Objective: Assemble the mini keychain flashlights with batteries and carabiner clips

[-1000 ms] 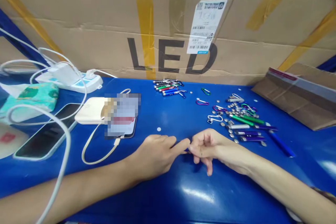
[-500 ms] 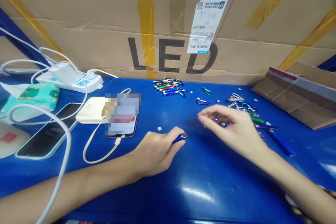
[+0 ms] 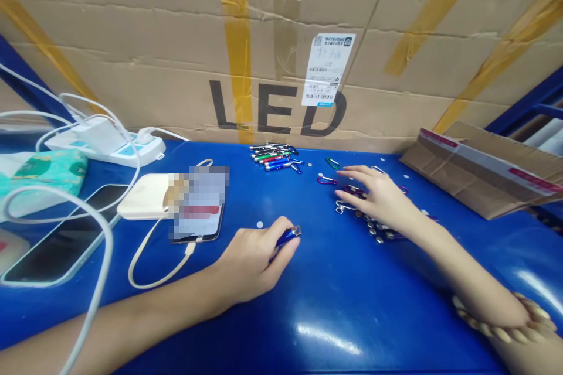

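One blue tube (image 3: 288, 237) is pinched between thumb and finger of the left hand (image 3: 253, 258) above the counter (image 3: 334, 299); no clip shows on its metal end, so it seems incomplete. The right hand (image 3: 382, 196), fingers spread, is over loose parts, among them a silver clip (image 3: 345, 206) and round metal pieces (image 3: 379, 239); whether it touches any cannot be told. Farther back, grouped pens (image 3: 275, 158) with clips look finished, while a green clip (image 3: 332, 163) lies unattached.

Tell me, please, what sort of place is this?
Probably a small workshop or packing area: a large cardboard box marked LED, plus a cluster of slim coloured tubes and some loose carabiners on the blue table, suggest it.
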Demonstrator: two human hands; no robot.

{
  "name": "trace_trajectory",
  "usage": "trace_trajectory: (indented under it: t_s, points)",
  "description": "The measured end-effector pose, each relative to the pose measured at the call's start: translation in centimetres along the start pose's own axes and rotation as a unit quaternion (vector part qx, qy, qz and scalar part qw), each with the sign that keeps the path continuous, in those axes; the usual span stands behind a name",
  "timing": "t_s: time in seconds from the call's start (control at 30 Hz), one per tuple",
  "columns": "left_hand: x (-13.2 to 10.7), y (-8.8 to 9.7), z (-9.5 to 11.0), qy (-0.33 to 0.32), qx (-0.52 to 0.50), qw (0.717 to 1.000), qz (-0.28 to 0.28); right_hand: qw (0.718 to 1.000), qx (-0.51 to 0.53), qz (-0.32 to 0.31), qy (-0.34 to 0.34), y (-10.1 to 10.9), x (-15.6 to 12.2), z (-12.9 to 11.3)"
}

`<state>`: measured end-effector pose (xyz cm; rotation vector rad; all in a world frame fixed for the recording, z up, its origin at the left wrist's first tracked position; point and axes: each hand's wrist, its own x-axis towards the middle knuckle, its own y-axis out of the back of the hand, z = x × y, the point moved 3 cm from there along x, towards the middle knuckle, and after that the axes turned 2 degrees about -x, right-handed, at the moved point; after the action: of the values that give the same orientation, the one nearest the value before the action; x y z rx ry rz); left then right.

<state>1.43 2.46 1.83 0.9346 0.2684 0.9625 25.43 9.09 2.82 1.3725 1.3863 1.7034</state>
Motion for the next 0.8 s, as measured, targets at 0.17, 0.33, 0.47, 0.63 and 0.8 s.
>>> trace_trajectory:
  t_s: [0.17, 0.33, 0.47, 0.63, 0.8]
  points:
    - [0.1, 0.2, 0.1, 0.023, 0.003, 1.000, -0.010, 0.999, -0.034, 0.011, -0.035, 0.3, 0.0, 2.0]
    - [0.0, 0.2, 0.0, 0.039, 0.010, 0.999, -0.014, 0.976, -0.079, 0.082, -0.186, 3.3, -0.3, 5.8]
    - [0.1, 0.1, 0.0, 0.038, 0.014, 0.999, -0.017, 0.951, -0.116, -0.033, -0.286, 3.8, -0.9, 8.0]
    - [0.2, 0.1, 0.1, 0.037, 0.025, 0.999, -0.017, 0.935, -0.120, -0.111, -0.314, 2.4, -1.5, 8.8]
    - [0.2, 0.1, 0.2, 0.036, 0.038, 0.999, -0.011, 0.928, -0.118, -0.132, -0.329, 1.5, -1.4, 8.4]
